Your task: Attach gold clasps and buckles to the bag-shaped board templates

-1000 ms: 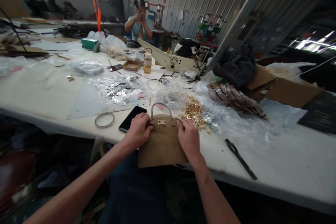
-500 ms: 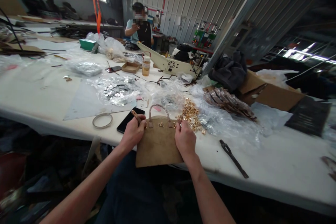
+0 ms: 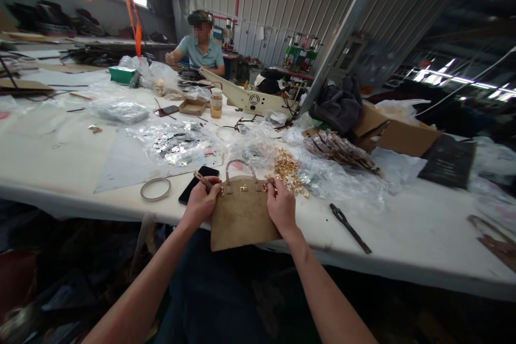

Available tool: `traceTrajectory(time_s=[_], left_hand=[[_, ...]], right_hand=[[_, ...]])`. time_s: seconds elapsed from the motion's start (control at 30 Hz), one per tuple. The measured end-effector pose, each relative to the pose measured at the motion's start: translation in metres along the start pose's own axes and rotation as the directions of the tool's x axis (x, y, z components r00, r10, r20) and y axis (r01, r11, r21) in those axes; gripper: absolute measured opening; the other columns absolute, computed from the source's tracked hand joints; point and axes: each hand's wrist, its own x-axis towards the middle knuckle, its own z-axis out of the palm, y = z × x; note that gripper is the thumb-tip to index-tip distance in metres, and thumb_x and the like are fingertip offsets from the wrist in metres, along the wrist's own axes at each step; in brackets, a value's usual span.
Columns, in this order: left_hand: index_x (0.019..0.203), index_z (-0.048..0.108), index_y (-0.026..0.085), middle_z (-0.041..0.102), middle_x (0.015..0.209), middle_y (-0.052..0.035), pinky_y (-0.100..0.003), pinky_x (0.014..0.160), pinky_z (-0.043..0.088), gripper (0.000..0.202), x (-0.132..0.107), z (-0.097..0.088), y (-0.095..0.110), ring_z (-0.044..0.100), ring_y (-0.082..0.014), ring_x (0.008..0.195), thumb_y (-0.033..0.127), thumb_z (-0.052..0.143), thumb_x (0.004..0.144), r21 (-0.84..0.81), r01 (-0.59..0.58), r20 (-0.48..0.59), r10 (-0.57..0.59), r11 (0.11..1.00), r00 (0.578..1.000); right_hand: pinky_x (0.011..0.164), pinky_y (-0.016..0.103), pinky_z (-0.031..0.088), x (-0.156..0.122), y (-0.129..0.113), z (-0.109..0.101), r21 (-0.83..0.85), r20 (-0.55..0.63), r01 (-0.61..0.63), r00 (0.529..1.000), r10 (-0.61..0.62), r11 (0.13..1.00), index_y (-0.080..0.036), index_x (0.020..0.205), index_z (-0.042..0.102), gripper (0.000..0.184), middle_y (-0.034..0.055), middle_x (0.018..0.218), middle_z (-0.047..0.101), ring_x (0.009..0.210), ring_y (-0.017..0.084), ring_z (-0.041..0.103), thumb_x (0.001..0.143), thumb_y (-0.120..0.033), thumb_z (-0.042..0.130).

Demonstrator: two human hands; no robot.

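My left hand is closed on the upper left edge of a tan handbag panel, with a brown strap end sticking up between its fingers. At the upper right corner my right hand is closed around the panel's edge, close to gold hardware there. A curved handle wrapped in clear film rises from the top, and a gold clasp sits between its ends. The panel leans on the table's front edge above my lap. Behind my left hand lies a black phone.
Gold fittings lie in a pile behind my right hand. A dark metal tool rests to the right, a rolled band to the left. Plastic bags, wrapped handles and a drink bottle stand farther back. A co-worker sits across the table.
The view has swung a little to the right, so the table's things sit farther left. Both hands keep their hold on the panel. The co-worker's posture has changed, with the raised hand now lower.
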Motion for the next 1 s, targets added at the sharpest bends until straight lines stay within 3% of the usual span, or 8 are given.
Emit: traceTrajectory(time_s=[0.2,0.5,0.77,0.9,1.0], left_hand=[[0.116,0.078,0.017,0.080,0.105,-0.0105,-0.038,0.088,0.058,0.046,0.004,-0.006,-0.004,0.074,-0.0286,0.099,0.054,0.071,0.089,-0.046,0.027,0.054,-0.025,0.999,0.998],[0.112,0.081,0.017,0.080,0.100,-0.0079,-0.034,0.084,0.054,0.045,0.004,-0.010,0.001,0.072,-0.0254,0.093,0.051,0.081,0.083,-0.139,0.094,0.062,-0.086,0.986,0.994],[0.105,0.081,0.017,0.077,0.094,-0.0071,-0.033,0.083,0.055,0.027,-0.001,-0.007,-0.001,0.071,-0.0230,0.089,0.035,0.084,0.085,-0.184,0.064,-0.015,-0.068,0.981,0.998],[0.116,0.074,0.016,0.079,0.110,-0.0111,-0.035,0.090,0.060,0.032,-0.003,-0.008,0.005,0.075,-0.0236,0.097,0.028,0.083,0.087,-0.267,0.068,-0.023,-0.077,0.961,0.997],[0.125,0.066,0.018,0.077,0.124,-0.0129,-0.041,0.105,0.060,0.038,-0.010,-0.013,0.016,0.076,-0.0255,0.113,0.018,0.078,0.089,-0.288,0.007,-0.081,-0.032,0.957,0.996]], right_hand=[[0.088,0.035,0.058,0.000,0.003,0.000,-0.024,0.007,-0.025,1.000,0.025,0.999,-0.015,0.129,0.075,0.026,0.0122,0.113,0.079,0.096,0.030,0.077,0.109,-0.017,0.058],[0.103,0.037,0.059,-0.002,-0.003,0.000,-0.079,0.015,0.101,0.995,-0.100,0.992,-0.019,0.129,0.077,0.035,0.0100,0.128,0.077,0.115,0.028,0.074,0.105,-0.011,0.052],[0.090,0.035,0.060,0.000,-0.006,-0.003,-0.230,0.091,0.186,0.981,-0.169,0.955,-0.018,0.129,0.076,0.040,0.0085,0.130,0.076,0.107,0.028,0.074,0.096,-0.005,0.055],[0.095,0.038,0.059,0.004,-0.015,-0.013,-0.310,0.243,0.276,0.948,-0.205,0.910,-0.016,0.135,0.075,0.048,0.0117,0.134,0.073,0.109,0.029,0.072,0.093,-0.003,0.054],[0.111,0.050,0.056,-0.001,-0.027,-0.021,-0.311,0.219,0.370,0.924,-0.313,0.876,-0.011,0.142,0.071,0.054,0.0172,0.141,0.069,0.124,0.034,0.068,0.093,-0.003,0.051]])
